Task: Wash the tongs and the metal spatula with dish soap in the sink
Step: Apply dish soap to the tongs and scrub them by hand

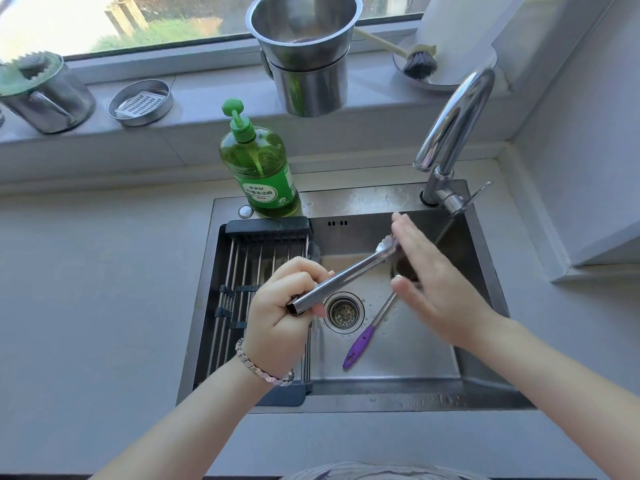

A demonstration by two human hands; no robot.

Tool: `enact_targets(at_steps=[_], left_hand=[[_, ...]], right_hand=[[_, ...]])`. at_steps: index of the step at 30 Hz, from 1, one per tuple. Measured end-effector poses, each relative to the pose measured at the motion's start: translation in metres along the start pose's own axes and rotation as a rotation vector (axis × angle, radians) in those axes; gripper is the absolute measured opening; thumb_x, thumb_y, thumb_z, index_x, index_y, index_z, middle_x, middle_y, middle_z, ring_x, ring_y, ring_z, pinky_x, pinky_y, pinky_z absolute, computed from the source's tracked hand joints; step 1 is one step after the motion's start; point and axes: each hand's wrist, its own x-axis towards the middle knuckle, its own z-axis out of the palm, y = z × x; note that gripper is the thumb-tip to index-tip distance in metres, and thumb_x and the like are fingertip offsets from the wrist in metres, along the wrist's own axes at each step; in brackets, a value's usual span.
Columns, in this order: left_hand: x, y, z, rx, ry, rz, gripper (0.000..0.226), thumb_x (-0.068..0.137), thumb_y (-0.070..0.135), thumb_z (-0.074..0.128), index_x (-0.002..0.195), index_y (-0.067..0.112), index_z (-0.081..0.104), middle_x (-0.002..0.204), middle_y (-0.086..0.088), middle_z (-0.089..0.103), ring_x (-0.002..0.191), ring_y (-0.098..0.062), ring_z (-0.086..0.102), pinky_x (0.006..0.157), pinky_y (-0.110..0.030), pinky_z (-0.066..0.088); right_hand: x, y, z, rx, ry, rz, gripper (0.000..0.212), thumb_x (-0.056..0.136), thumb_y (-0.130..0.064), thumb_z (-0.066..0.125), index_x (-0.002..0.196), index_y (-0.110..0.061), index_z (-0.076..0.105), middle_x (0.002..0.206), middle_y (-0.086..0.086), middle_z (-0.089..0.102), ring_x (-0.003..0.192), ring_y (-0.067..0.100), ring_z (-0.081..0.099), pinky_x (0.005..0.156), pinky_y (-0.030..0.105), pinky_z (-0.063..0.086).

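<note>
My left hand [284, 306] grips the hinge end of the steel tongs [349, 273] and holds them over the sink [485, 271], tips pointing up and right. My right hand [433, 282] is flat with fingers apart, its palm against the scalloped tips of the tongs. The metal spatula [367, 334] with a purple handle lies on the sink floor right of the drain; its head is hidden under my right hand. A green dish soap bottle [258, 168] with a pump stands on the sink's back rim.
A black drying rack [242, 289] covers the sink's left side. The chrome faucet [453, 133] arches at the back right. On the windowsill stand stacked steel pots [304, 53], a round tin [140, 102], a lidded jar [41, 91] and a dish brush [415, 60].
</note>
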Motion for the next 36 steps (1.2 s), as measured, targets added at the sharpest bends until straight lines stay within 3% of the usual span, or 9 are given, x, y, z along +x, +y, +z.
enact_targets(at_steps=[4, 8, 11, 14, 16, 21, 25, 30, 36], left_hand=[[0.004, -0.001, -0.007, 0.051, -0.105, 0.066, 0.019, 0.071, 0.002, 0.046, 0.056, 0.012, 0.051, 0.086, 0.006, 0.057, 0.082, -0.012, 0.057, 0.071, -0.039, 0.053], [0.011, -0.007, -0.02, 0.2, -0.261, 0.165, 0.019, 0.074, -0.005, 0.047, 0.066, 0.012, 0.05, 0.121, -0.002, 0.05, 0.118, -0.017, 0.049, 0.1, -0.031, 0.047], [0.016, -0.009, -0.024, 0.155, -0.235, -0.195, 0.065, 0.068, -0.022, 0.047, 0.106, 0.03, 0.057, 0.145, 0.007, 0.033, 0.139, -0.016, 0.032, 0.105, -0.022, 0.041], [0.021, -0.001, -0.03, -0.558, -0.319, -0.86, 0.084, 0.064, -0.03, 0.047, 0.134, 0.016, 0.038, 0.136, -0.015, 0.051, 0.113, -0.029, 0.061, 0.083, -0.031, 0.057], [0.021, 0.004, -0.033, -0.709, -0.477, -1.047, 0.079, 0.062, -0.023, 0.052, 0.133, 0.01, 0.038, 0.119, -0.02, 0.064, 0.096, -0.031, 0.069, 0.077, -0.037, 0.059], [0.016, 0.008, -0.014, -0.066, -0.522, -0.895, 0.019, 0.084, 0.004, 0.062, 0.102, 0.009, 0.065, 0.07, -0.001, 0.073, 0.046, -0.005, 0.052, 0.046, -0.014, 0.045], [0.013, 0.01, -0.007, 0.083, -0.374, -0.697, 0.009, 0.081, 0.008, 0.066, 0.082, 0.016, 0.069, 0.067, 0.0, 0.066, 0.057, -0.008, 0.054, 0.05, -0.015, 0.048], [0.009, 0.015, -0.006, 0.23, -0.37, -0.565, 0.006, 0.081, 0.015, 0.067, 0.087, 0.013, 0.069, 0.085, -0.023, 0.068, 0.077, -0.037, 0.06, 0.077, -0.044, 0.052], [0.005, 0.018, -0.005, 0.275, -0.339, -0.534, 0.003, 0.082, 0.017, 0.066, 0.081, 0.018, 0.068, 0.082, -0.015, 0.069, 0.075, -0.025, 0.061, 0.074, -0.032, 0.052]], right_hand=[[0.009, 0.008, -0.025, 0.916, 0.044, 0.329, 0.058, 0.057, -0.052, 0.081, 0.107, -0.027, 0.066, 0.1, 0.002, 0.072, 0.092, 0.012, 0.069, 0.086, 0.026, 0.055], [0.011, 0.014, -0.041, 1.081, -0.071, 0.333, 0.053, 0.036, -0.039, 0.092, 0.081, -0.017, 0.077, 0.077, 0.007, 0.074, 0.071, 0.018, 0.071, 0.063, 0.022, 0.057], [0.009, 0.011, -0.049, 1.03, 0.0, 0.284, 0.028, 0.045, -0.023, 0.088, 0.07, -0.017, 0.077, 0.071, 0.004, 0.074, 0.066, 0.015, 0.071, 0.063, 0.021, 0.057], [0.005, 0.001, -0.055, 0.864, 0.044, 0.187, 0.018, 0.057, -0.003, 0.071, 0.063, -0.02, 0.076, 0.066, 0.0, 0.074, 0.064, 0.013, 0.071, 0.067, 0.02, 0.057], [0.0, -0.004, -0.056, 0.78, 0.007, 0.123, 0.016, 0.059, -0.004, 0.071, 0.066, -0.017, 0.076, 0.072, 0.003, 0.075, 0.072, 0.021, 0.072, 0.074, 0.026, 0.057], [-0.014, -0.003, -0.056, 0.145, 0.014, -0.208, 0.015, 0.08, -0.021, 0.066, 0.083, -0.011, 0.076, 0.085, 0.0, 0.075, 0.081, 0.01, 0.07, 0.076, 0.029, 0.056], [-0.028, -0.002, -0.041, -0.274, 0.12, -0.454, 0.032, 0.081, 0.006, 0.048, 0.101, -0.001, 0.071, 0.1, 0.007, 0.072, 0.1, 0.013, 0.062, 0.094, 0.028, 0.047], [-0.039, -0.004, -0.023, -0.359, 0.081, -0.556, 0.046, 0.096, 0.004, 0.023, 0.104, 0.004, 0.068, 0.107, 0.011, 0.07, 0.106, 0.023, 0.064, 0.097, 0.038, 0.045], [-0.04, 0.007, -0.027, -0.304, 0.243, -0.515, 0.018, 0.079, 0.006, 0.061, 0.091, 0.002, 0.074, 0.095, 0.009, 0.073, 0.093, 0.021, 0.07, 0.081, 0.037, 0.056]])
